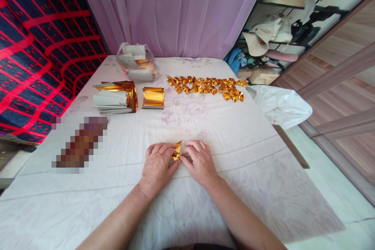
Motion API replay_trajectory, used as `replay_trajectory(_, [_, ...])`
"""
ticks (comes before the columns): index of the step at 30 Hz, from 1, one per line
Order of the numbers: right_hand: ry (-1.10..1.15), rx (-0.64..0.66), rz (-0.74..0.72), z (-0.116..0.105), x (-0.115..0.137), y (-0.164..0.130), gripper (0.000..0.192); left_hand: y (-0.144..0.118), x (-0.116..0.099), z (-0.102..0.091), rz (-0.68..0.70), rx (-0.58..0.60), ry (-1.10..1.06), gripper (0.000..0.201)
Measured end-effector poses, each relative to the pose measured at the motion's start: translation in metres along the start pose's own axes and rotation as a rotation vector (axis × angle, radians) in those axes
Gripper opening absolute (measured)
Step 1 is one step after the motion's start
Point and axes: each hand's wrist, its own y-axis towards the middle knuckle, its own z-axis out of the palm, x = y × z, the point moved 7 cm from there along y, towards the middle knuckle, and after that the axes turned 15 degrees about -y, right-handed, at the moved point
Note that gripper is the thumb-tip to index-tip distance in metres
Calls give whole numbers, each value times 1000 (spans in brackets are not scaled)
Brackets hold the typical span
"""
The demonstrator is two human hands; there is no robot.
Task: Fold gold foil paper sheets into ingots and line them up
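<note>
Between my hands, on the white floral cloth, lies a partly folded sheet of gold foil paper [178, 147] with a pale underside. My left hand [159, 163] grips its left side, fingers curled over it. My right hand [200, 161] pinches its right side, thumb at the near edge. Both hands hide much of the sheet. Farther off stand a small stack of gold foil paper [153, 98] and a larger fanned stack [115, 98]. Several folded gold pieces [205, 84] lie in rows at the back right.
A clear plastic bag [136, 62] of paper sits at the table's back left. A blurred-out object [82, 142] lies at the left. A white plastic bag [283, 105] hangs beyond the right edge, near a crowded shelf [272, 35]. A purple curtain [175, 11] closes off the back.
</note>
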Motion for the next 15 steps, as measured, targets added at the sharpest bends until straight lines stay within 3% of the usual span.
replay_trajectory(15, [-8, -59, 112, -6, -20, -2, 4, 0, 1, 0, 6, 3, 5, 10])
